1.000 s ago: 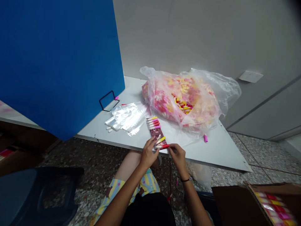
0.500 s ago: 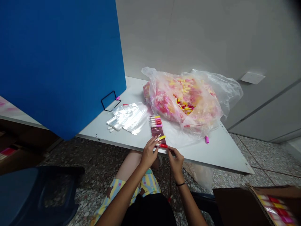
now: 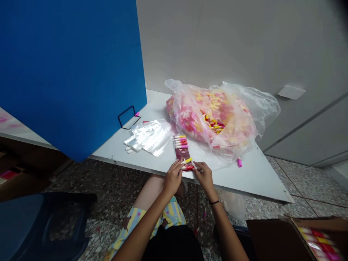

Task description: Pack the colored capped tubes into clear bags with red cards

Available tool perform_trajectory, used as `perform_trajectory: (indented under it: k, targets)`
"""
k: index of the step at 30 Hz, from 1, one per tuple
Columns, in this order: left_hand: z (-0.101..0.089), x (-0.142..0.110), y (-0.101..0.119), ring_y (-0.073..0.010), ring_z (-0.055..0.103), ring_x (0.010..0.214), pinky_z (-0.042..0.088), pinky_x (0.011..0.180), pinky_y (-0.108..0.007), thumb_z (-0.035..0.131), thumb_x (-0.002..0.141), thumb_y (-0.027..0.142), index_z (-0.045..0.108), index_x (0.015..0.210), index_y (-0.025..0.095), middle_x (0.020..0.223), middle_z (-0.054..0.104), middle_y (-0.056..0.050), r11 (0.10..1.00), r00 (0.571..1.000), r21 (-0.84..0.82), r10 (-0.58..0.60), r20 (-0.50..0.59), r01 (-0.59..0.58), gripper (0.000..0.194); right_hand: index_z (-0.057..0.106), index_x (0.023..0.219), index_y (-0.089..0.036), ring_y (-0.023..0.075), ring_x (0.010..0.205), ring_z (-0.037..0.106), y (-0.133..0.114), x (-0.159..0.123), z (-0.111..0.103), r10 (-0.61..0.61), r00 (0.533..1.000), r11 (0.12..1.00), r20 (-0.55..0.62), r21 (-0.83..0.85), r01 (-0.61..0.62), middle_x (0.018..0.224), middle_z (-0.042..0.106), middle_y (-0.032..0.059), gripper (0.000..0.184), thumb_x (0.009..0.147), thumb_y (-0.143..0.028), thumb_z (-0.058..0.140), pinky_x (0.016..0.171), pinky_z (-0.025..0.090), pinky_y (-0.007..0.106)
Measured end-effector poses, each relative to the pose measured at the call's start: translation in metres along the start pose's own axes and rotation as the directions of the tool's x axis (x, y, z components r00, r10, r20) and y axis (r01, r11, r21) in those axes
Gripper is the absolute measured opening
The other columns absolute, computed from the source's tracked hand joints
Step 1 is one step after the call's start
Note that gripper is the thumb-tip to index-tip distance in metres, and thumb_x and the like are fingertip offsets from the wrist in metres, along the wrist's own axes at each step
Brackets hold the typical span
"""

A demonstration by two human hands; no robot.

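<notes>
At the near edge of the white table [image 3: 244,177], I read a maroon card [image 3: 183,154] of capped tubes lying flat — left hand [image 3: 172,178] pinching its near end, seemingly to steady it; right hand [image 3: 204,176] curled at a red-capped tube [image 3: 187,168], grip unclear — stock bag [image 3: 236,127] just far right.
</notes>
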State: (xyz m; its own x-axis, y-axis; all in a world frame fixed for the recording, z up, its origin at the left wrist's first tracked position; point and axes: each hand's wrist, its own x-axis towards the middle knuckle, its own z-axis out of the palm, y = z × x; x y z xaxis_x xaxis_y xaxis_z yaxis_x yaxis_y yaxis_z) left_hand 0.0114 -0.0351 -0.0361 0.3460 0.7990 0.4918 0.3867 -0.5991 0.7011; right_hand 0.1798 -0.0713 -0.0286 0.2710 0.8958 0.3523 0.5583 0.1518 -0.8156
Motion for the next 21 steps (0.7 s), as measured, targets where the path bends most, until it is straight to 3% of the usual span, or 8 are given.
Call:
perform_trajectory:
  k: [2,7,12,16,18,21]
  targets:
    - [0.000,0.000,0.000,-0.0175,0.045,0.125,0.040,0.106,-0.044,0.040,0.084,0.005,0.057,0.116,0.019,0.129,0.055,-0.006,1.000,1.000,0.002,0.007,-0.003,-0.007,0.040,0.067,0.106,-0.018,0.0126,0.064,0.059,0.004,0.005,-0.002,-0.025,0.998,1.000,0.054,-0.013,0.026,0.102,0.064,0.0107,0.030,0.078,-0.025,0.056,0.063,0.052,0.029]
    - [-0.001,0.001,0.002,-0.0176,0.047,0.122,0.042,0.105,-0.043,0.041,0.083,0.004,0.058,0.114,0.019,0.126,0.057,-0.006,1.000,1.000,0.014,0.009,-0.015,-0.009,0.038,0.068,0.102,-0.019,0.0217,0.099,0.062,0.008,0.005,0.004,-0.081,0.994,0.997,0.071,0.002,0.082,0.110,0.067,0.0111,0.026,0.080,-0.022,0.055,0.086,0.051,0.039]
    - [-0.001,0.004,0.006,-0.0214,0.044,0.122,0.044,0.101,-0.044,0.043,0.084,0.005,0.063,0.096,0.017,0.123,0.058,-0.007,0.993,0.996,0.112,0.038,-0.081,-0.029,0.027,0.062,0.102,-0.014,0.0189,0.080,0.064,0.004,0.002,0.009,-0.081,0.996,0.989,0.029,-0.121,0.084,0.102,0.068,0.0116,0.024,0.082,-0.024,0.053,0.074,0.053,0.035]
    - [-0.004,0.009,0.009,-0.0214,0.049,0.107,0.048,0.092,-0.040,0.047,0.080,0.000,0.063,0.083,0.018,0.106,0.064,-0.004,0.988,0.999,0.156,0.023,-0.049,-0.015,0.024,0.062,0.090,-0.015,0.0214,0.095,0.061,0.000,0.010,0.006,-0.188,0.974,0.949,0.125,-0.233,0.213,0.123,0.057,0.0150,0.015,0.081,-0.024,0.054,0.078,0.051,0.035]
    - [-0.006,0.012,0.010,-0.0203,0.052,0.100,0.049,0.088,-0.038,0.048,0.079,0.001,0.061,0.083,0.018,0.100,0.063,-0.004,0.987,0.998,0.156,-0.019,-0.063,0.028,0.022,0.061,0.101,-0.016,0.0213,0.093,0.061,0.000,0.015,0.006,-0.211,0.963,0.933,0.166,-0.260,0.249,0.113,0.062,0.0136,0.023,0.081,-0.025,0.055,0.077,0.051,0.034]
    - [-0.007,0.014,0.008,-0.0197,0.055,0.098,0.049,0.086,-0.036,0.050,0.081,0.006,0.057,0.099,0.019,0.106,0.056,-0.007,0.980,0.985,0.144,-0.120,-0.124,0.138,0.023,0.051,0.122,-0.014,0.0200,0.078,0.060,0.002,0.018,0.010,-0.194,0.969,0.925,0.150,-0.300,0.232,0.086,0.066,0.0077,0.044,0.081,-0.027,0.056,0.070,0.050,0.033]
